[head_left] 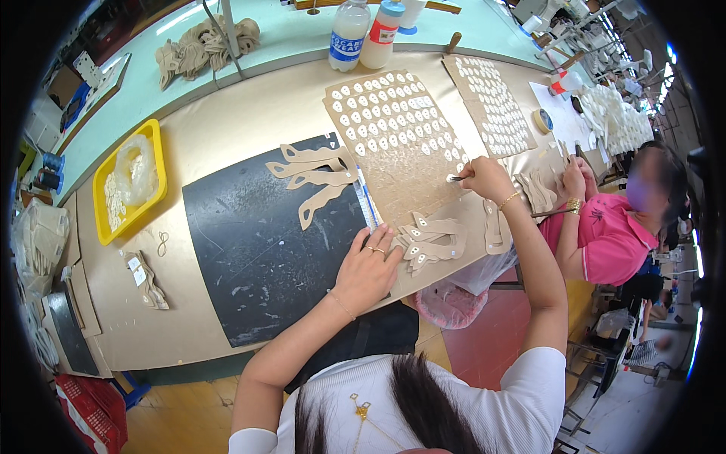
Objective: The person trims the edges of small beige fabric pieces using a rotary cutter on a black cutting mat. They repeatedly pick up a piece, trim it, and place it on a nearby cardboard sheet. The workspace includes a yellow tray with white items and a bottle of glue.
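My right hand [488, 181] pinches a thin dark tool [459, 178], its tip at a small white oval patch [451, 178] on the brown sheet [408, 189]. Rows of such patches cover the sheet's far part; its near part is bare of them. My left hand [368, 265] lies with fingers spread at the near corner of the black board [257, 250], beside overlapping beige cut pieces [439, 240] that bear white patches. Several more beige cut pieces [310, 163] lie on the board's far right, near a ruler [367, 198].
A yellow tray [155, 197] holding a plastic bag stands left. Two bottles [349, 34] are at the back. Another patched sheet [491, 106] and a tape roll [543, 120] lie right. A person in pink [620, 242] works at the right. A lined bin [454, 303] hangs below the edge.
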